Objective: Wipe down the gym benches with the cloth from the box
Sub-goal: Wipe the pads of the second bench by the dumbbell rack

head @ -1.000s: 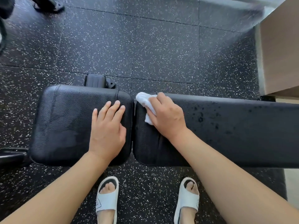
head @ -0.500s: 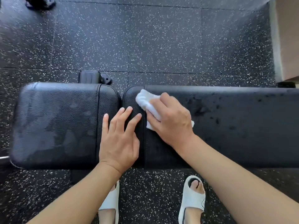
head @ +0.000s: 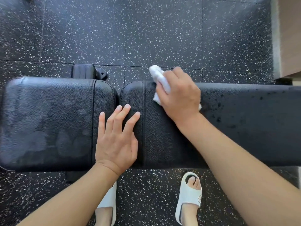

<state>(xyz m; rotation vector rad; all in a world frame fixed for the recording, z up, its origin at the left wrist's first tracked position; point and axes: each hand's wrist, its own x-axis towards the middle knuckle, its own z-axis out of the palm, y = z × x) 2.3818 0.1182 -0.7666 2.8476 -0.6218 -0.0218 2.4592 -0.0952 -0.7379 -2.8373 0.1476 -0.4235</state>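
Observation:
A black padded gym bench lies across the view in two parts: a seat pad (head: 48, 121) on the left and a long back pad (head: 244, 124) on the right, with dark wet spots on its right part. My right hand (head: 180, 95) grips a white cloth (head: 158, 77) and presses it on the far edge of the long pad near its left end; part of the cloth sticks out past the edge. My left hand (head: 116, 137) rests flat with spread fingers across the gap between the two pads, holding nothing.
Black speckled rubber floor (head: 146, 30) surrounds the bench. A black bench bracket (head: 86, 71) pokes out behind the seat pad. A wooden wall or cabinet (head: 290, 36) stands at the upper right. My feet in white sandals (head: 189, 198) stand at the bench's near side.
My right hand has carried the cloth away from me to the pad's far edge and a little right. My left hand slid from the seat pad onto the gap between the pads.

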